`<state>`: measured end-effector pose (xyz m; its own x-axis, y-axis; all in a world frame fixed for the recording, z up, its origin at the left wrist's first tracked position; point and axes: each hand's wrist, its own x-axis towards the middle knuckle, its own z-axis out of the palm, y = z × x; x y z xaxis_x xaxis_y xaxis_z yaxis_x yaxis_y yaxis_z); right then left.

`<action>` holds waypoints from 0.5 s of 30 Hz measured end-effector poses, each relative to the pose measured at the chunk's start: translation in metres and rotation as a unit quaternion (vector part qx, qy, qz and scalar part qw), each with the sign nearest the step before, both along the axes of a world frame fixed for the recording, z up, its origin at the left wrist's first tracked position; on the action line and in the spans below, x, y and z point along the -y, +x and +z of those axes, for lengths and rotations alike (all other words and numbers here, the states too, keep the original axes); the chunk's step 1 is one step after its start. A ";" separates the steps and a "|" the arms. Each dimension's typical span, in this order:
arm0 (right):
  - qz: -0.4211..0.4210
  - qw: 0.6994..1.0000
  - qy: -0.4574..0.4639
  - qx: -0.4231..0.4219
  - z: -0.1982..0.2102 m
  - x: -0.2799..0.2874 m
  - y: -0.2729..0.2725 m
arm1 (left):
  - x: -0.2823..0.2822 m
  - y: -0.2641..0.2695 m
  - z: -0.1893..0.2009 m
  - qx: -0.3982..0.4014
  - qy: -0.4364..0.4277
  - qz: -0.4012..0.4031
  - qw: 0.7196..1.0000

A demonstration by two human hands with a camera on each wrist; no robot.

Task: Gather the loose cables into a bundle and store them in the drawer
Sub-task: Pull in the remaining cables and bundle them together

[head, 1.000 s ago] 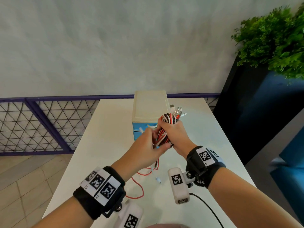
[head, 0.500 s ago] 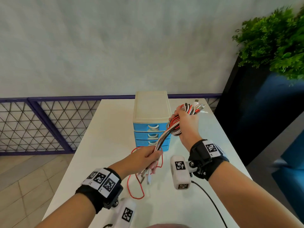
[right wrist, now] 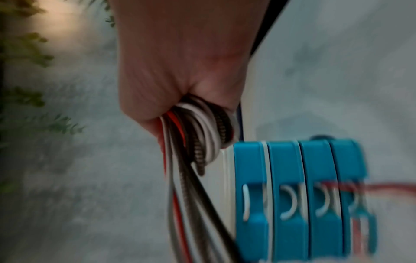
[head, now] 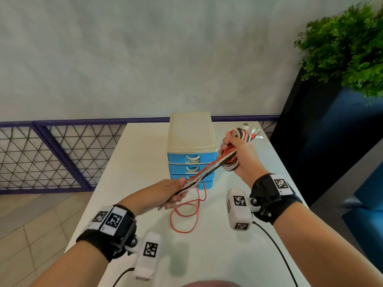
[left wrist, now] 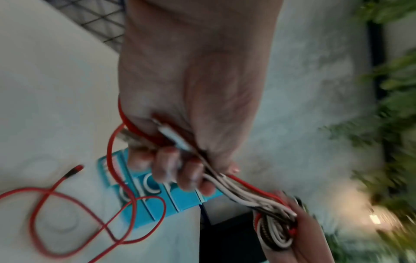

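So the right hand (head: 241, 154) is up beside the drawers (head: 191, 162), fist wrapped tight around the coiled cables (head: 229, 162), with the plug ends sticking out past the knuckles toward the wall. A straight run of red, white and black strands goes down from that coil to the left hand (head: 165, 195), whose fingers (left wrist: 189, 176) are curled round them, low over the table (head: 132, 162). 1 red cable (head: 186, 216) hangs loose from that hand and loops on the tabletop in front of the unit. All 4 blue drawers look closed. Plant (head: 348, 48) off to the right.
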<state>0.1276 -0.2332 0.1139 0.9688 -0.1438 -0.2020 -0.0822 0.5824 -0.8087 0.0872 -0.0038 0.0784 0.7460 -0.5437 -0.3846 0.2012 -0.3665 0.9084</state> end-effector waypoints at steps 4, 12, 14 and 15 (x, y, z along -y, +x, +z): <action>0.128 0.916 -0.380 0.002 0.009 0.002 -0.011 | -0.008 0.016 0.013 0.300 0.287 -0.077 0.906; 0.263 0.846 -0.463 -0.003 -0.001 -0.029 -0.021 | 0.014 0.021 0.050 0.546 0.308 -0.150 0.764; 0.264 0.865 -0.428 -0.012 -0.003 -0.031 -0.025 | 0.015 0.021 0.052 0.532 0.279 -0.146 0.786; 0.268 0.876 -0.402 -0.021 -0.003 -0.032 -0.026 | 0.016 0.019 0.053 0.525 0.266 -0.138 0.797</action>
